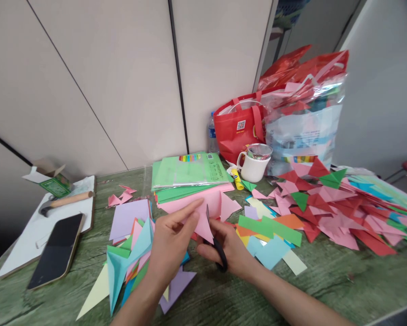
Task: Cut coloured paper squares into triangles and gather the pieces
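Note:
My left hand (176, 237) pinches a folded piece of pink paper (204, 222) between thumb and fingers. My right hand (225, 246) grips black-handled scissors (220, 256), whose blade runs upward along the right side of that pink paper. Both hands are close together above the table. Beneath and beside my left forearm lies a heap of folded coloured paper, with a light blue folded piece (122, 267) on top. To the right of my right hand are cut paper strips, among them a green strip (269, 229) and a light blue piece (271, 253).
Packs of green paper (190, 170) lie at the back centre. Behind stand a white mug (254, 165), a red bag (235, 131) and a clear plastic bag (302, 131). Red and pink folded pieces (339, 213) pile up right. A phone (57, 251) and hammer (67, 201) lie left.

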`<state>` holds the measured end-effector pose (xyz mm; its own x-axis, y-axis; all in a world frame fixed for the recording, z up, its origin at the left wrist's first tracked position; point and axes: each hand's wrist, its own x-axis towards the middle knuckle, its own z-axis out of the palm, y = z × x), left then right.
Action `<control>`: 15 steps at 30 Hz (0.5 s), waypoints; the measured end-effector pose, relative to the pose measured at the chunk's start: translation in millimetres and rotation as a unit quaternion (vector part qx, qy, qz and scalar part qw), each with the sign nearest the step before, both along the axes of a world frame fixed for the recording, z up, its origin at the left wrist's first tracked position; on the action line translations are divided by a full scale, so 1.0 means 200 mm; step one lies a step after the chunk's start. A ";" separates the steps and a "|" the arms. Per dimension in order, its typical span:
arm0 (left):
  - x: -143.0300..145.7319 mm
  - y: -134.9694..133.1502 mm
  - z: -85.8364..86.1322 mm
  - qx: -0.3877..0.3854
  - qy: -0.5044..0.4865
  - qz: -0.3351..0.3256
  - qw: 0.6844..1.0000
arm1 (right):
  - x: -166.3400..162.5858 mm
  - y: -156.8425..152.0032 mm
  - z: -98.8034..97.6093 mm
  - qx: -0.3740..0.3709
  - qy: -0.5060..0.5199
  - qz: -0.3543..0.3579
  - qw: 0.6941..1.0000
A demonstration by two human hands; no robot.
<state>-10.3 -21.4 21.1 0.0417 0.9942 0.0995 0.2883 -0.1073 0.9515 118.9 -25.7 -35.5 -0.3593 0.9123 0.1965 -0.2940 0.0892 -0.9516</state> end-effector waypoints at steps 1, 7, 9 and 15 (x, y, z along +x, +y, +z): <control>0.00 0.00 0.00 0.000 -0.002 0.001 1.000 | 0.00 0.00 0.00 0.000 -0.001 -0.003 1.000; 0.01 0.00 0.00 -0.009 -0.044 0.006 0.999 | 0.00 0.00 -0.01 0.006 -0.002 -0.010 1.000; 0.01 0.00 -0.01 -0.019 -0.069 0.004 0.997 | 0.00 0.01 -0.02 0.003 0.003 -0.004 1.000; 0.03 0.00 0.00 -0.038 -0.103 0.008 0.994 | 0.00 0.01 -0.03 0.004 -0.020 -0.024 1.000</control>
